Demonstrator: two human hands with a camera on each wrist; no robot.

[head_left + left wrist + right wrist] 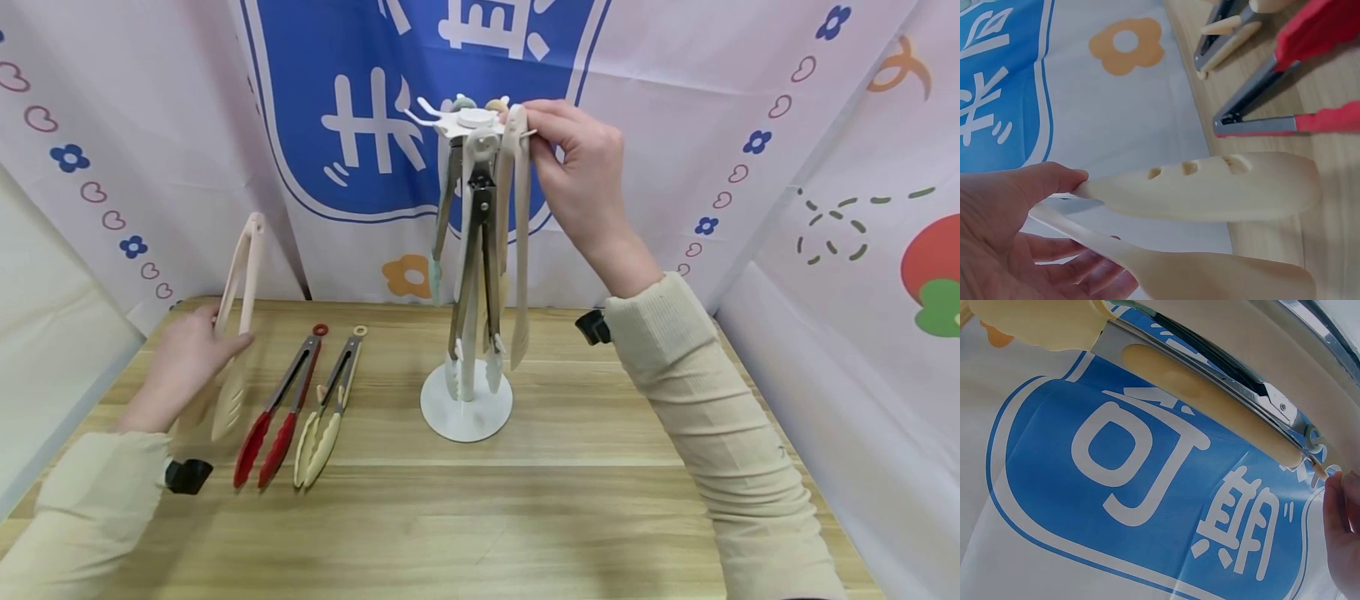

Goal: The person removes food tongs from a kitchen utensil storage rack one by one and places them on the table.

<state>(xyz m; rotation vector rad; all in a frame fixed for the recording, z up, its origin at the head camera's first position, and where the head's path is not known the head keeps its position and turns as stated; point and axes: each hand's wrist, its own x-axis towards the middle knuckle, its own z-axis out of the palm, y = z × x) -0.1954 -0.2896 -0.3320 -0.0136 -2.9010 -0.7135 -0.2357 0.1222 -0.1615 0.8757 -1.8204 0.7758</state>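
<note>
My left hand (pixel 176 358) grips a pair of beige tongs (pixel 252 267) by the arms, hinge end up, above the left side of the table. In the left wrist view its two scalloped heads (pixel 1260 187) stand apart, the thumb on one arm and the fingers by the other. My right hand (pixel 581 162) pinches the top of another beige pair of tongs (pixel 522 258) at a hook of the white rack (pixel 476 118). White-tipped tongs (pixel 484 200) hang at the front of the rack, green-tipped tongs (pixel 436 279) at its left. Yellow-handled tongs (pixel 1210 400) hang behind, partly hidden.
Red-tipped tongs (pixel 277 446) and cream tongs (pixel 326 450) lie side by side on the wooden table (pixel 480 517), between my left hand and the rack's round base (pixel 467 421). A printed cloth (pixel 637 83) stands behind the table.
</note>
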